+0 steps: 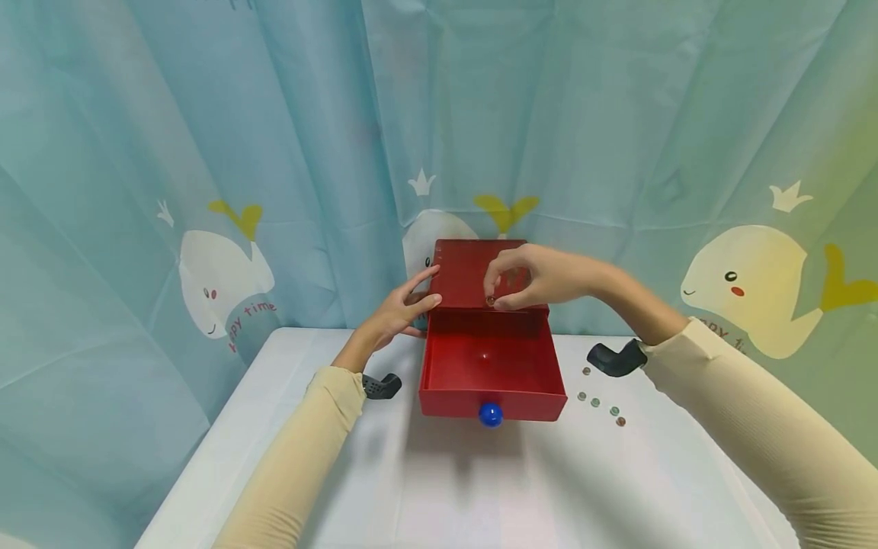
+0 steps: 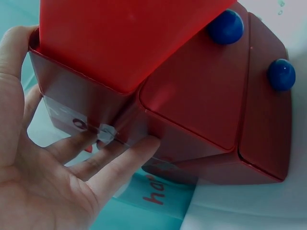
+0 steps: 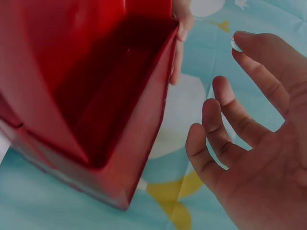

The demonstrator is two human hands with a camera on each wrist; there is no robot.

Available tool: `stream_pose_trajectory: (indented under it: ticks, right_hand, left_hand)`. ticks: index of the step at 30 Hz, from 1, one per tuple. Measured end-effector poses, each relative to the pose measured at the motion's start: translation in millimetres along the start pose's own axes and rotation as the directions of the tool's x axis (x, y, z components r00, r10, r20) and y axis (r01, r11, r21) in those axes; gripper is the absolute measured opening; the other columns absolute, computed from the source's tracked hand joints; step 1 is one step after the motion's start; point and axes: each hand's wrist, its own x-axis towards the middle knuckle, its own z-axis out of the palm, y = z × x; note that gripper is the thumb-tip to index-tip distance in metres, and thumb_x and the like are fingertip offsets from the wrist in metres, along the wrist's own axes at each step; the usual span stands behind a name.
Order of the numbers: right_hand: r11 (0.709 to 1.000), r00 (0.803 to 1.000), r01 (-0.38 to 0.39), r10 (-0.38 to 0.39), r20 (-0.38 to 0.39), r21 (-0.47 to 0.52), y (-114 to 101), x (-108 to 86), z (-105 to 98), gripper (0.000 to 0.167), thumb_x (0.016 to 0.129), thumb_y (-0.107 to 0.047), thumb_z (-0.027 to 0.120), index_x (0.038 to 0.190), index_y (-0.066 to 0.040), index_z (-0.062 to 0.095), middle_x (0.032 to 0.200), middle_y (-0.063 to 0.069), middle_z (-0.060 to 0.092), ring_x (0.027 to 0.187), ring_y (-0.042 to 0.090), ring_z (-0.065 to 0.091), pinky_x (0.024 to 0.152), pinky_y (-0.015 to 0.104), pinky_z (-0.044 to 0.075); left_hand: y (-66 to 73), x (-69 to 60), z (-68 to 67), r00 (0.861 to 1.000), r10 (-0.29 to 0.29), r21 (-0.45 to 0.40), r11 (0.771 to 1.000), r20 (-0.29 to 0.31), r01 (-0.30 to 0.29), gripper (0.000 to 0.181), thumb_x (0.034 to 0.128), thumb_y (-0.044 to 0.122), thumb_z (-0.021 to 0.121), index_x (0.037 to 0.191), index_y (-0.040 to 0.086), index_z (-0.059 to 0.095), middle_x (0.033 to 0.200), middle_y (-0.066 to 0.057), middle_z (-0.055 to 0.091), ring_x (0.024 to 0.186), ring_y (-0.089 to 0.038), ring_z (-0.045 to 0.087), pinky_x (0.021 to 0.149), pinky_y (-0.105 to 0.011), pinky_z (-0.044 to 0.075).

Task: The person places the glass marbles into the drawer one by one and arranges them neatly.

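Observation:
A red box of drawers [image 1: 473,267] stands at the back of the table. Its top drawer [image 1: 494,404] is pulled out, with a blue knob [image 1: 490,415] on the front; the part of its floor that shows is bare. Over the box, above the drawer's rear edge, my right hand [image 1: 549,274] pinches a small glass bead [image 3: 235,44] between thumb and forefinger, the other fingers apart from it. My left hand [image 2: 62,167] rests spread fingers against the box's side, with one digit at its rear edge.
Several small glass beads [image 1: 595,402], greenish and brown, lie on the white table [image 1: 329,473] right of the box. Two lower drawers, in the left wrist view, carry blue knobs [image 2: 281,74] and sit pushed in. Behind hangs a whale-print curtain [image 1: 583,137].

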Motion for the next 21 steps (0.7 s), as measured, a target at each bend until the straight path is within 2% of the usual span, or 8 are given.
stream_pose_trajectory:
  ticks: [5, 11, 21]
  right_hand:
    - [1.000, 0.999, 0.028, -0.028, 0.042, 0.004, -4, 14.6, 9, 0.013, 0.092, -0.019, 0.077, 0.104, -0.023, 0.073, 0.103, -0.006, 0.068, 0.105, 0.019, 0.061, 0.082, 0.036, 0.060]
    - [0.996, 0.993, 0.093, -0.092, 0.068, -0.006, -5, 29.0, 22, 0.011, 0.092, -0.019, 0.077, 0.102, -0.023, 0.074, 0.101, -0.008, 0.069, 0.104, 0.018, 0.062, 0.086, 0.036, 0.057]
    - [0.995, 0.992, 0.101, -0.101, 0.081, 0.001, -4, 34.1, 32, 0.009, 0.092, -0.019, 0.077, 0.101, -0.022, 0.075, 0.099, -0.007, 0.068, 0.095, 0.016, 0.063, 0.083, 0.036, 0.056]
  left_hand:
    - [1.7, -1.7, 0.9, 1.000, 0.004, 0.003, 1.000, -0.003, -0.004, 0.067, 0.0989, 0.040, 0.063, 0.160, 0.041, 0.034, 0.160, -0.015, 0.037, 0.141, -0.037, 0.044, 0.091, -0.058, 0.056]
    - [2.5, -2.3, 1.9, 1.000, -0.001, 0.014, 1.000, -0.008, 0.001, 0.067, 0.0990, 0.038, 0.063, 0.159, 0.042, 0.034, 0.161, -0.014, 0.037, 0.141, -0.037, 0.044, 0.091, -0.058, 0.056]
    - [2.3, -1.4, 4.3, 1.000, -0.004, 0.003, 1.000, -0.007, 0.004, 0.067, 0.0996, 0.037, 0.063, 0.159, 0.042, 0.034, 0.160, -0.014, 0.038, 0.140, -0.036, 0.046, 0.089, -0.057, 0.058]
